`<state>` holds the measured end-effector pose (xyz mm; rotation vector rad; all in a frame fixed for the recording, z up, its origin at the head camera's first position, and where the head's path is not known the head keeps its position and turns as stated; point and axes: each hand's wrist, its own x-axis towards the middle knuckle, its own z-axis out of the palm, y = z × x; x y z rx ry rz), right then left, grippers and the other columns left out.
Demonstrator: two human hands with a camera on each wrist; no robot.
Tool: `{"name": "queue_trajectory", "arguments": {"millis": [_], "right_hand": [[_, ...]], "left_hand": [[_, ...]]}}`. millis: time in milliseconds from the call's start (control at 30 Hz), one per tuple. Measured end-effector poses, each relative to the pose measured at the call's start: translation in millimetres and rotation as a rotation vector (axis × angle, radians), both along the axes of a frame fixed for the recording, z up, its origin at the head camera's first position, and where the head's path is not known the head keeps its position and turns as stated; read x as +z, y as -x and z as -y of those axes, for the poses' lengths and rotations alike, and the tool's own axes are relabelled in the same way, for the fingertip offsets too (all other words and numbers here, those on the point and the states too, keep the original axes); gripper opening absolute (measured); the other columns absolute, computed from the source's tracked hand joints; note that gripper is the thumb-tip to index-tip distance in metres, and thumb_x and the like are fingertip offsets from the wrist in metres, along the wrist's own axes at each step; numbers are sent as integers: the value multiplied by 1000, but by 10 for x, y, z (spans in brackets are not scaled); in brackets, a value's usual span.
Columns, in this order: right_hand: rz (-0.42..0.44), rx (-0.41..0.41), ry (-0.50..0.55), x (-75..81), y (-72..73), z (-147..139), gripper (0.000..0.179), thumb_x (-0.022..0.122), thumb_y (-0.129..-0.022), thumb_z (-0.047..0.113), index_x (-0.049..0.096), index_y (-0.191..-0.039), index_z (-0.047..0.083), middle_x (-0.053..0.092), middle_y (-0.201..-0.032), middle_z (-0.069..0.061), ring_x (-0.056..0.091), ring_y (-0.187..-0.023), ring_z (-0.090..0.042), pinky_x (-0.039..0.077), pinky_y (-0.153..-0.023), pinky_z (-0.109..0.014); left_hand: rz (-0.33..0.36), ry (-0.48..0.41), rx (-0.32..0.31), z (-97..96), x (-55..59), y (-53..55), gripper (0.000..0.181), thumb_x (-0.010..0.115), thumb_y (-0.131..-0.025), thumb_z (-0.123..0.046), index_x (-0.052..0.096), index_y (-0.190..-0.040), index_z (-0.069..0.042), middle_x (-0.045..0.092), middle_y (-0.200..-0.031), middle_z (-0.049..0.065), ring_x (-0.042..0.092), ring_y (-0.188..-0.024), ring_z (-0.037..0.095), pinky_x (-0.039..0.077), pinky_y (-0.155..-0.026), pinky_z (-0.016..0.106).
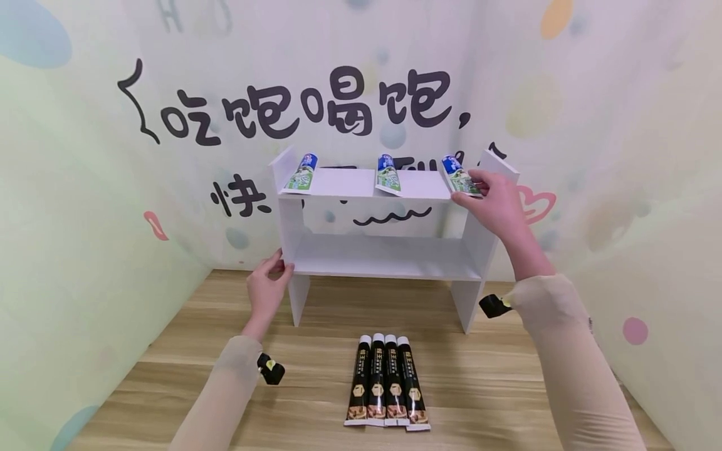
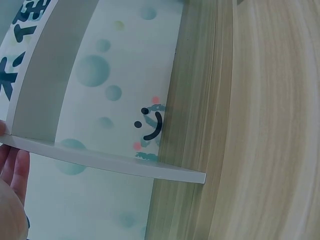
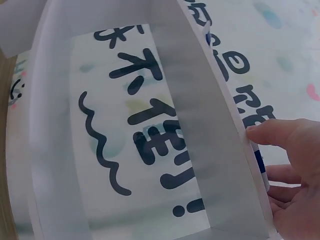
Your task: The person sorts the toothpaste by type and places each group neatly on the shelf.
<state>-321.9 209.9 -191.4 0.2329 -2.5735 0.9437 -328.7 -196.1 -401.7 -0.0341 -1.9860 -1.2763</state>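
A white two-tier shelf [image 1: 389,257] stands on the wooden table. On its top board lie three blue-and-green toothpaste tubes, one at the left end [image 1: 303,173], one near the middle [image 1: 387,174] and one at the right end [image 1: 458,175]. My right hand [image 1: 499,203] holds the right-end tube, fingers along its right side and thumb by its lower end at the board's front edge. In the right wrist view only a blue-and-white sliver of that tube [image 3: 260,162] shows. My left hand [image 1: 267,285] grips the shelf's left side panel [image 2: 100,156], thumb in front and fingers along the outside.
Several black tubes with white caps [image 1: 386,382] lie side by side on the wooden table [image 1: 225,376] in front of the shelf. Behind the shelf hangs a pale curtain [image 1: 316,37] with black lettering and coloured spots.
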Motion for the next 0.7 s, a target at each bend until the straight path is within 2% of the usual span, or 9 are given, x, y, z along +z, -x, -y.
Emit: {"name": "queue_trajectory", "arguments": {"millis": [133,333,433,600,700], "right_hand": [[5,-11,20,-3,-8,0,66,69,-91,33,45,-147,6,52,-145,-22,52,-124,-38,48,-102,-51],[-4,-12,80,-39,-36,-9,73,70,-91,35,40,-150,6,50,-145,-23,51,-129,-38,46,-108,-51],[-62,-13,124,-100,-113,3,72,71,-90,36,42,-149,7,49,-147,-22,49,-132,-39,43,-111,-51],[-239,-8,199,-238,-315,80,61,72,-90,26,49,-144,8,50,-147,-17,48,-134,-36,45,-110,-51],[-306,9,236,-359,-432,131,60,73,-90,21,50,-143,6,52,-145,-16,50,-131,-34,47,-108,-50]], "left_hand": [[5,-12,-9,0,-13,7,41,75,-87,-12,66,-126,-3,74,-99,19,55,-77,-8,41,-70,-2],[10,-17,-13,-7,-23,9,41,74,-87,-12,66,-126,-4,74,-100,19,55,-77,-8,42,-70,-2],[18,-16,-12,-12,-26,3,41,75,-87,-11,65,-126,-4,74,-100,19,55,-77,-7,42,-70,-2],[14,-21,-8,-12,-18,3,41,75,-87,-11,65,-126,-3,74,-100,20,54,-77,-9,42,-71,-2],[14,-22,-9,-7,-12,5,41,75,-87,-11,65,-126,-3,73,-100,20,54,-76,-11,42,-71,-2]]}}
